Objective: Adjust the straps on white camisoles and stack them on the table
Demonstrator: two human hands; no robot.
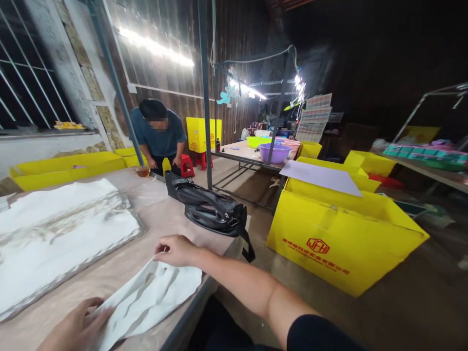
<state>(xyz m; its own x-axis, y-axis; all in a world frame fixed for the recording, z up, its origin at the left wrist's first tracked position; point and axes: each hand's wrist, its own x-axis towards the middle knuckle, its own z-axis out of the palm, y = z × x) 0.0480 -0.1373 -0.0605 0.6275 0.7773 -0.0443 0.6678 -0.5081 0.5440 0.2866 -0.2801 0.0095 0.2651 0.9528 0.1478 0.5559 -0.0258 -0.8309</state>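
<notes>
Here the person's left hand (pixel 78 325) lies flat, fingers spread, on the near end of a wrinkled white sheet (pixel 153 297) at the near edge of the table (pixel 109 273); the right hand (pixel 177 249) presses on the sheet's far corner, fingers curled loosely, gripping nothing that shows; to the left lies a large tray of white material (pixel 54 243); beyond the right hand sits a black bag (pixel 212 209); right, on the floor, stands a yellow box (pixel 340 239); far off, another person (pixel 159 134) bends over.
</notes>
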